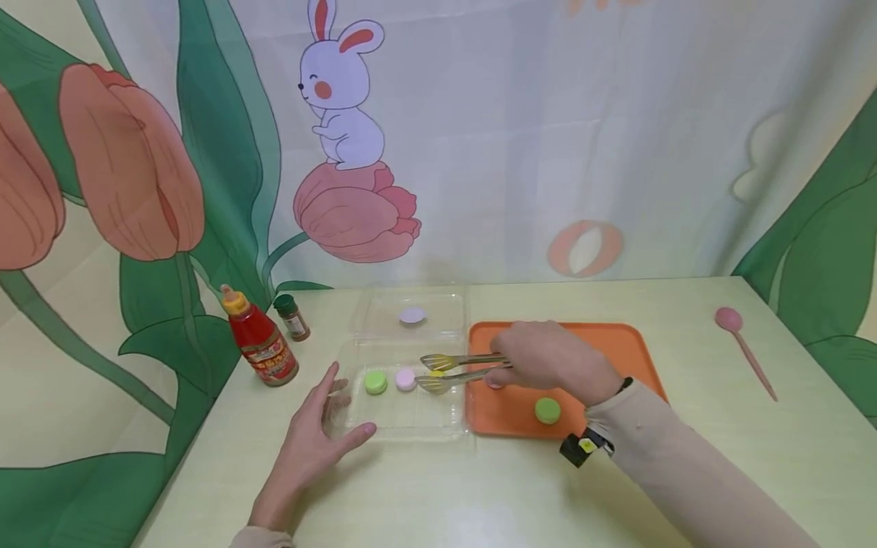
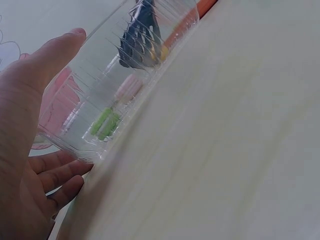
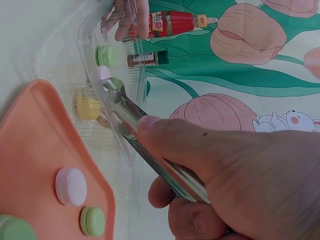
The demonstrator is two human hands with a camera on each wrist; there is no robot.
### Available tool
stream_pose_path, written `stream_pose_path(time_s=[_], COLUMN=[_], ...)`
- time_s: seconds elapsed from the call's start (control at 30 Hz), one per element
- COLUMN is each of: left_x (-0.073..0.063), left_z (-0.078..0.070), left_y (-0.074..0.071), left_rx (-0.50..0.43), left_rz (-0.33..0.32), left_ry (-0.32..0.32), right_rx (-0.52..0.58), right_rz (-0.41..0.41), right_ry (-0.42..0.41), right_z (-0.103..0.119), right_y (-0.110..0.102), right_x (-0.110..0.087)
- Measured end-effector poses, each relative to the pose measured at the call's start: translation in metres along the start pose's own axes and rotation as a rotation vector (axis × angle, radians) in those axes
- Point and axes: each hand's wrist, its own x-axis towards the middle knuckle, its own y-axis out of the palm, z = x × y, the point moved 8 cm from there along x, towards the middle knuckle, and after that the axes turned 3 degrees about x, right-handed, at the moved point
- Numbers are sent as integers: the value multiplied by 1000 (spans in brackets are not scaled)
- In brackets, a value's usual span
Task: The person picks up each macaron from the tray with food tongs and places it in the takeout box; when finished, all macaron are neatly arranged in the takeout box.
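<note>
My right hand (image 1: 555, 361) grips metal tongs (image 1: 479, 358), whose two ends are spread apart low in a clear plastic container (image 1: 404, 428). A yellow macaron (image 3: 88, 106) lies in the container by the tong ends, partly covered by them in the head view. To its left sit a pink macaron (image 1: 406, 379) and a green macaron (image 1: 375, 382). My left hand (image 1: 304, 438) is at the container's left end, thumb extended along the near side and fingers by the end wall. Whether the tongs touch the yellow macaron, I cannot tell.
Right of the container is an orange tray (image 1: 507, 422) with a green macaron (image 1: 547, 411), a pink macaron (image 3: 71, 186) and others. The container's raised lid (image 1: 373, 316) stands behind. A red sauce bottle (image 1: 267, 350) and spice jar (image 1: 293, 318) stand left; a pink spoon (image 1: 743, 346) lies right.
</note>
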Motion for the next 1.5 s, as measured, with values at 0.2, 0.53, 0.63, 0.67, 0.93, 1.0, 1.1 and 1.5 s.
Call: stream_pose_path(time_s=[0.2,0.53,0.63,0.67,0.93,1.0,1.1,1.5], left_x=[1,0,0,0,0,0,0,0], left_z=[1,2,2,2,2,2,2,2], left_y=[0,1,1,1,1,1,1,1], left_rx=[-5,-14,-12,-9,-11,-11,-10,-10], left_rz=[4,15,18,18,16,16,17,18], left_ry=[-11,-21,-24,-25,-16,-14,-12,-27], right_rx=[-9,89,98,100,148,168,187,214], right_rz=[-36,-105,-148,-163,-282,-315,-361,-401], right_ry=[-37,-55,-49,-49,20,36,60,138], right_z=[-2,-13,-18,-20,-45,-52,-63,-108], right_y=[-1,-16,-24,-27,-35,-35,-34,-3], right_x=[-3,-30,-42,-45,-74,-81,-91,-119])
